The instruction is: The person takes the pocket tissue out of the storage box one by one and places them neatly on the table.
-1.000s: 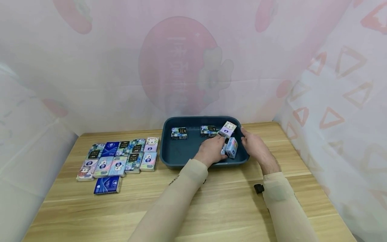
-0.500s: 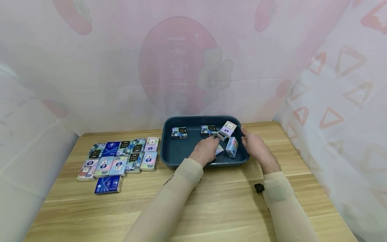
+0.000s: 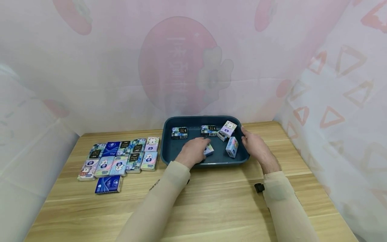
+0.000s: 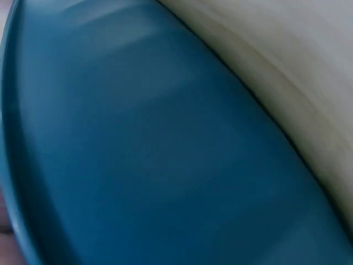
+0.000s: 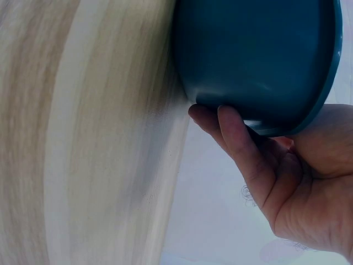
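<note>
A dark teal plastic tray (image 3: 201, 165) stands on the table against the back wall. My left hand (image 3: 192, 151) is inside it near the front, holding a light pastel tissue pack (image 3: 209, 150), which the fingers partly cover. In the left wrist view the tray wall (image 4: 154, 132) fills most of the picture and hides that grip. With my right hand (image 3: 256, 146) I grip the tray's right side. The right wrist view has that hand's fingers (image 5: 240, 141) along the outer wall, its thumb side at the rim.
Elsewhere in the tray lie two dark floral packs (image 3: 179, 133), a purple-white pack (image 3: 228, 128) leaning on another pack, and a light-blue pack (image 3: 232, 147) on its edge. Rows of tissue packs (image 3: 119, 165) lie left on the table, with a blue pack (image 3: 109, 184) in front.
My left hand has moved left inside the tray, and the pastel tissue pack has come along from beside the light-blue one. My right hand stays on the tray's side.
</note>
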The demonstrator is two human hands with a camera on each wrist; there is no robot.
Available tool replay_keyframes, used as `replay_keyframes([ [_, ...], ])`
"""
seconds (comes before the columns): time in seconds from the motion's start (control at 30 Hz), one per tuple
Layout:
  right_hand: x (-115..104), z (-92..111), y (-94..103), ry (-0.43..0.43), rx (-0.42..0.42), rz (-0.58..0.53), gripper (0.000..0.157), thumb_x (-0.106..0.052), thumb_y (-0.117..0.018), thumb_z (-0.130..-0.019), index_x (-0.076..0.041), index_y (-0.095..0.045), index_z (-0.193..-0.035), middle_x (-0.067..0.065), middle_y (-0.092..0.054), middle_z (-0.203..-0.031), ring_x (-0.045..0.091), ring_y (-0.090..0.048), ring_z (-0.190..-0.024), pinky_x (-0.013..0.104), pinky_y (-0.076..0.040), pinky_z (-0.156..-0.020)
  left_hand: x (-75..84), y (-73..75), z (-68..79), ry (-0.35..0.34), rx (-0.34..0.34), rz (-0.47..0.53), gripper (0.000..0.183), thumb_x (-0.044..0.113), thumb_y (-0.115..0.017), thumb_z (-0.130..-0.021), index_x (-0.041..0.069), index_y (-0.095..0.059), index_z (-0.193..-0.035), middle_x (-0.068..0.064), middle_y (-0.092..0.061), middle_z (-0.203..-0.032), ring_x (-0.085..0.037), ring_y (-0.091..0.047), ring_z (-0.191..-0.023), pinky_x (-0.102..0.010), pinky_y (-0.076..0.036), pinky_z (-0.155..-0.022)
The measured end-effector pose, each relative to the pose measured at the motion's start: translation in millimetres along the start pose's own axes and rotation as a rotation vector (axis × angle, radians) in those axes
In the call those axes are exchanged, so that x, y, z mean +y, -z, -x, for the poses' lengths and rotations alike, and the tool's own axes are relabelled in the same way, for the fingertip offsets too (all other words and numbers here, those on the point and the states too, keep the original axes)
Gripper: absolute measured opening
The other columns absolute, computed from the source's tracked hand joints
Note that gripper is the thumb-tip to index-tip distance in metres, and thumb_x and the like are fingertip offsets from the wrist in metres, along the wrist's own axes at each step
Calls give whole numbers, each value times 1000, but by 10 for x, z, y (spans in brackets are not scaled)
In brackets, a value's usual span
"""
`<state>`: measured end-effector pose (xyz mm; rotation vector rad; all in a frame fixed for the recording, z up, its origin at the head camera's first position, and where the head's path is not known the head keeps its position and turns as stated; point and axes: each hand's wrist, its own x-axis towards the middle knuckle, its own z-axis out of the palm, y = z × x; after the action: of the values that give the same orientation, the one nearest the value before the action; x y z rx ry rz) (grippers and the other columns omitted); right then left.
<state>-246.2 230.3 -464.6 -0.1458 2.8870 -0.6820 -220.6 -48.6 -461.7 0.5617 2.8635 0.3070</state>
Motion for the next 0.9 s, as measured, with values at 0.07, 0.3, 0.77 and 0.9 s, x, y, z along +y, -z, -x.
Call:
replay_keyframes([
  [0.07, -1, -2, 1, 0, -1, -3, 61, -13, -49, -124, -1, -35, -183, 13, -58, -88, 18, -53, -61, 31, -46, -60, -53, 27, 42, 3, 7, 1, 65, 17, -87, -108, 16, -64, -169, -12, -68, -171, -31, -69, -155, -52, -60, -128],
  [0.3, 299, -220, -121, 70, 28, -39, 60, -19, -50, -124, -4, -40, -182, 20, -70, -99, 23, -57, -66, 36, -48, -62, -200, 172, 237, 26, 32, 30, 67, 21, -87, -109, 15, -62, -171, -13, -66, -172, -33, -69, -155, -54, -59, -130],
  [0.77, 37, -20, -22, 42, 45, 7, 58, -11, -49, -123, 3, -40, -179, 32, -74, -122, 25, -58, -70, 33, -45, -63, -449, 475, 630, 45, 102, 92, 74, 17, -88, -107, 18, -57, -175, -15, -61, -178, -38, -67, -158, -58, -61, -126],
  [0.9, 30, -23, -19, 48, 47, 13, 59, -11, -49, -123, 4, -41, -179, 31, -74, -124, 26, -60, -73, 33, -45, -63, -533, 533, 733, 25, 124, 94, 75, 16, -87, -107, 18, -57, -175, -15, -62, -176, -37, -70, -154, -57, -65, -120],
])
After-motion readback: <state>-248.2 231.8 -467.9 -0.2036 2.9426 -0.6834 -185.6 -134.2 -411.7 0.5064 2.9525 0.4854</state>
